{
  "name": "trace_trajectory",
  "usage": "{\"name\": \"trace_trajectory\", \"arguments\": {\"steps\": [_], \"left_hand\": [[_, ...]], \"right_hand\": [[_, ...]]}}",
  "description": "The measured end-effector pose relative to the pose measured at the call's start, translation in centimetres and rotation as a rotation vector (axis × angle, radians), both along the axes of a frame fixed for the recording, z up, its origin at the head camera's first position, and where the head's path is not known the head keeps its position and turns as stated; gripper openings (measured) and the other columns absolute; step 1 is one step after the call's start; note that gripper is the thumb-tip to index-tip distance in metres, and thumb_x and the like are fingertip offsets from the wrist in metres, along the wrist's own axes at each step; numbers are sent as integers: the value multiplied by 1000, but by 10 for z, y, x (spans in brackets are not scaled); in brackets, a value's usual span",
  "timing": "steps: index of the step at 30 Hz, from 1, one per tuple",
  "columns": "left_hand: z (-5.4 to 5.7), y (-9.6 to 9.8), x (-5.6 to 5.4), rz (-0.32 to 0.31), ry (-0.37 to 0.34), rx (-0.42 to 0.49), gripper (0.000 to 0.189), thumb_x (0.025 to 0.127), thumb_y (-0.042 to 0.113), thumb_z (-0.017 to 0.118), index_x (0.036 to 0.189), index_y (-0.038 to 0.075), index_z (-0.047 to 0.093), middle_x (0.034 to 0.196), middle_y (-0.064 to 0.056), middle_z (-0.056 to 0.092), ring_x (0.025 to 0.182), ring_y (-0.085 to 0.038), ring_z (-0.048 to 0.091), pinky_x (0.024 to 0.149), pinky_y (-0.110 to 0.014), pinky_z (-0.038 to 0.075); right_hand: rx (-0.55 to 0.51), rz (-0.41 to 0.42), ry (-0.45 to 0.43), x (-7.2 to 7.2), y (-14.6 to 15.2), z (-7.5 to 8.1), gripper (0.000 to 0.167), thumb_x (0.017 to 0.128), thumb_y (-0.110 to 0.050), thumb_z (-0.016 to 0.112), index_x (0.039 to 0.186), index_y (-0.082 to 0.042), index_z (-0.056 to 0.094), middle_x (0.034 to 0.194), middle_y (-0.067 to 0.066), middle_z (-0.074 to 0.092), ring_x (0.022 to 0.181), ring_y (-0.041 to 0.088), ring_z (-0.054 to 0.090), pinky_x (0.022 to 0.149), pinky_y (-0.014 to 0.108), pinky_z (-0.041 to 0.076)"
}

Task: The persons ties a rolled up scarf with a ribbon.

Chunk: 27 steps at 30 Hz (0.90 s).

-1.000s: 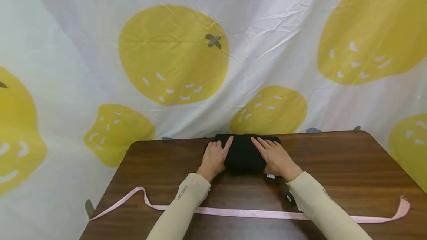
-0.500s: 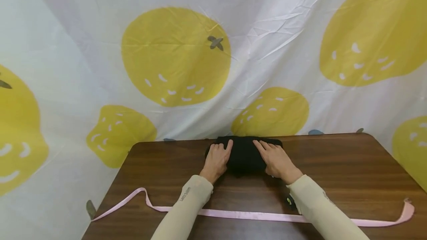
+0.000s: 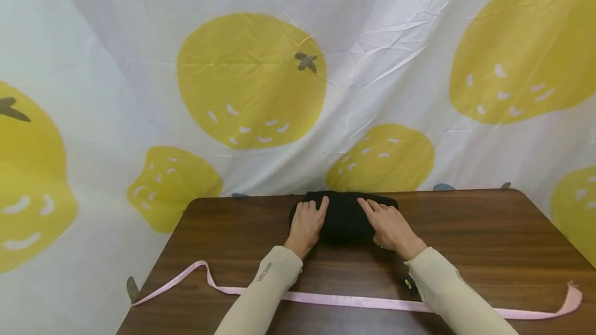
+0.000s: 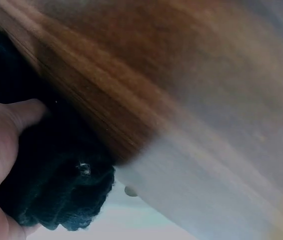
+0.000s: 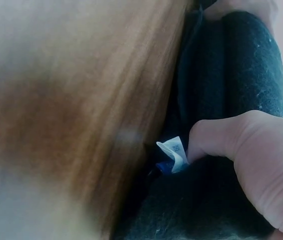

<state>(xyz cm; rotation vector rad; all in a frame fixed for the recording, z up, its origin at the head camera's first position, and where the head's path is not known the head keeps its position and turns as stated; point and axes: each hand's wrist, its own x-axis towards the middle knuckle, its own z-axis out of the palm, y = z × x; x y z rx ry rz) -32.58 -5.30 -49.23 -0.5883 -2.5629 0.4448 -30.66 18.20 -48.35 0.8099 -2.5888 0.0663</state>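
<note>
A thick bundle of rolled black cloth [image 3: 346,221] lies at the table's back edge, under both hands. My left hand [image 3: 306,224] grips its left part, fingers over the top and index finger pointing away from me. In the left wrist view that cloth [image 4: 66,175] ends in a bunched, layered edge. My right hand [image 3: 390,225] holds the right part the same way. Its thumb [image 5: 216,137] presses into the near side in the right wrist view, beside a small white label [image 5: 174,150]. Folded layers show there, with part of the other hand at the far end.
A pink ribbon [image 3: 354,301] stretches across the near part of the brown wooden table [image 3: 475,237], passing below both forearms. Close behind the table hangs a white curtain [image 3: 279,174] with yellow lemon prints.
The head view has shifted slightly. Both hands keep their hold on the black cloth with little movement. The white label below the right hand no longer shows in the head view.
</note>
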Motion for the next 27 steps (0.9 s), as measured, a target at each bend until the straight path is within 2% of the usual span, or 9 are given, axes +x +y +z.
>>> {"name": "trace_trajectory", "arguments": {"steps": [7,12,15,20,23,27], "left_hand": [[1,-5,2,44,-67,-41,83,78,43,80,143,19,34,104,-4,60,92,-20,61,87,-31,47],[6,-8,5,57,-135,-47,87,78,46,80,146,20,32,110,-3,62,94,-19,62,87,-31,49],[10,-8,6,44,-149,-46,87,77,47,81,145,21,33,109,-2,62,92,-19,62,85,-31,49],[14,-8,7,7,-144,-23,86,76,46,83,143,20,35,107,-2,63,90,-20,63,83,-32,51],[16,-9,8,-19,-140,-14,85,76,44,83,142,20,36,105,-3,64,89,-20,63,82,-32,51],[19,-12,9,-46,-140,-4,81,76,38,82,141,19,38,101,-3,64,87,-22,63,81,-33,51]], "right_hand": [[-39,-17,17,5,-4,-6,85,61,4,80,139,4,44,116,30,59,88,42,65,74,51,55],[-117,-67,1,11,-6,-11,83,61,3,82,135,7,43,115,32,57,95,44,63,79,51,55],[-146,-78,36,12,-3,-14,85,58,-1,86,131,10,44,114,32,58,104,47,60,89,53,51],[-100,-95,49,15,3,-10,90,56,-14,93,130,8,47,118,30,59,120,51,52,107,57,38],[-76,-95,35,18,6,-3,93,56,-20,95,132,6,48,119,28,59,120,49,53,106,57,39],[-60,-54,52,23,8,6,95,55,-23,96,132,7,48,117,27,60,112,44,58,97,53,47]]}}
